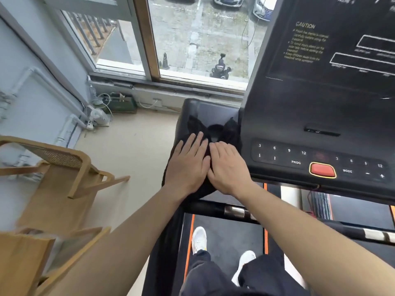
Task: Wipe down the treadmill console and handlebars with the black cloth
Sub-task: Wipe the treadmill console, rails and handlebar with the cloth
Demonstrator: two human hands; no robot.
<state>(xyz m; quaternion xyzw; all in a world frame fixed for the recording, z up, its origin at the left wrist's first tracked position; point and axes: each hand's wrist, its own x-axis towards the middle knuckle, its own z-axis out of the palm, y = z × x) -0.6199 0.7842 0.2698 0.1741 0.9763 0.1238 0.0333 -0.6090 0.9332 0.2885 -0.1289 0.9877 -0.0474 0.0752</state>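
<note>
the black cloth (229, 130) is bunched up on the left side tray of the treadmill console (320, 116), sitting around 7 o'clock from the big dark display panel. two corners of it stick up like little ears on either side of a round cup recess (214, 130), and the rest hangs down over the near edge of the tray.

both hands are flat on top of it, side by side. the left hand (188, 163) lies palm down with fingers stretched out and slightly spread, pressing the cloth rather than gripping it. the right hand (228, 167) is at its 3 o'clock, also palm down, fingers together and a bit curled at the tips, thumbs nearly touching. neither hand is closed around anything.

at 3 o'clock from the hands is the button strip with speed numbers, prog and mode labels, and a red stop button (322, 169). at 6 o'clock a black handlebar (213, 209) with a metal sensor patch crosses below the wrists, and under that the treadmill belt (226, 236) with orange edge stripes and two white sneakers (199, 239) on it.

out at 9 o'clock there's a wooden chair (64, 167) with a woven back, and at 12 o'clock a window (198, 39) looking down on a paved lot with a parked scooter (221, 68).
</note>
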